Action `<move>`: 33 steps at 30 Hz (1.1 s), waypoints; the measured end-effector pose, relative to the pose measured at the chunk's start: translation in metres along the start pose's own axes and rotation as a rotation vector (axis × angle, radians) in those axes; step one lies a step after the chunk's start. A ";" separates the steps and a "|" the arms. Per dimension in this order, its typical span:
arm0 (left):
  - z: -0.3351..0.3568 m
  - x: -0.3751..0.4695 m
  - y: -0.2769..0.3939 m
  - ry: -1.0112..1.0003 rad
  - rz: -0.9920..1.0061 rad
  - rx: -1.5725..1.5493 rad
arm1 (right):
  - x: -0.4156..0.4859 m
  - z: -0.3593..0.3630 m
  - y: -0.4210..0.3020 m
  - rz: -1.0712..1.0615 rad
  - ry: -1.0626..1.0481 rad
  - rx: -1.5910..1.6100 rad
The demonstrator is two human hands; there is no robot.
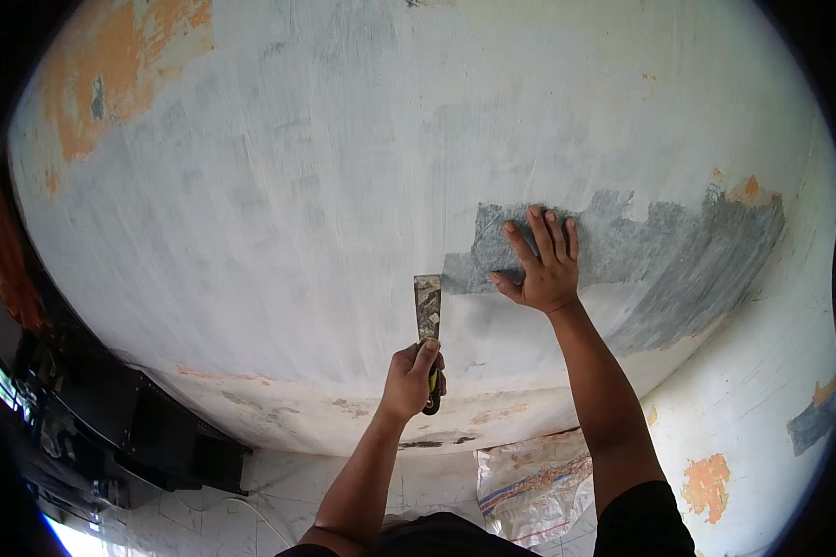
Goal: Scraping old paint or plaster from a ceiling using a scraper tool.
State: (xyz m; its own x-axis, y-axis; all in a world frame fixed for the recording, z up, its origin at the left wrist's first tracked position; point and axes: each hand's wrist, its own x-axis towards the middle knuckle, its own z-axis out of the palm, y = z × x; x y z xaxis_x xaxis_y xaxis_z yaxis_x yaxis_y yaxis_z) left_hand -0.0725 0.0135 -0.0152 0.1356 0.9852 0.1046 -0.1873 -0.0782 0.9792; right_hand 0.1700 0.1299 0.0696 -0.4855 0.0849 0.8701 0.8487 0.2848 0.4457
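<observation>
My left hand (pixel 412 379) grips the dark handle of a putty knife (pixel 428 303), its stained metal blade pointing up against or just before the wall (pixel 285 230). To the right, my right hand (pixel 543 264) lies with spread fingers on a rough, dark grey bare patch (pixel 606 244) of that wall, holding nothing. The coating around the patch is whitish grey and streaked. Blade and right hand are apart, with the patch's left end between them. Whether the blade's tip touches the wall I cannot tell.
A crumpled woven plastic sack (pixel 533 480) lies on the tiled floor (pixel 418 480) at the wall's foot. Black furniture (pixel 153 432) stands at the lower left, near a pale cable (pixel 261 515). An adjoining wall (pixel 724 404) with peeled patches bounds the right side.
</observation>
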 end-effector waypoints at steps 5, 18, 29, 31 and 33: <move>0.007 -0.007 -0.026 0.016 -0.042 -0.081 | 0.000 -0.004 0.004 -0.012 0.011 -0.016; 0.011 -0.002 -0.019 0.051 -0.063 -0.076 | -0.001 -0.001 0.003 -0.020 0.011 -0.002; -0.001 0.002 -0.043 0.055 0.009 0.029 | -0.003 -0.017 -0.037 0.150 -0.075 0.129; -0.001 0.007 -0.021 0.052 0.041 0.047 | -0.005 -0.032 -0.067 0.383 -0.141 0.311; -0.003 0.014 0.013 0.026 0.064 0.071 | -0.010 -0.052 -0.104 0.605 -0.163 0.550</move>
State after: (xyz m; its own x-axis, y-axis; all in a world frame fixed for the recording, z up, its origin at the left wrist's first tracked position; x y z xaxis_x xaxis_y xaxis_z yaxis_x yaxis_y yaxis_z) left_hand -0.0765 0.0264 -0.0012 0.0997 0.9814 0.1637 -0.1249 -0.1509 0.9806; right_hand 0.0971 0.0501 0.0257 -0.0394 0.4984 0.8661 0.7696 0.5680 -0.2918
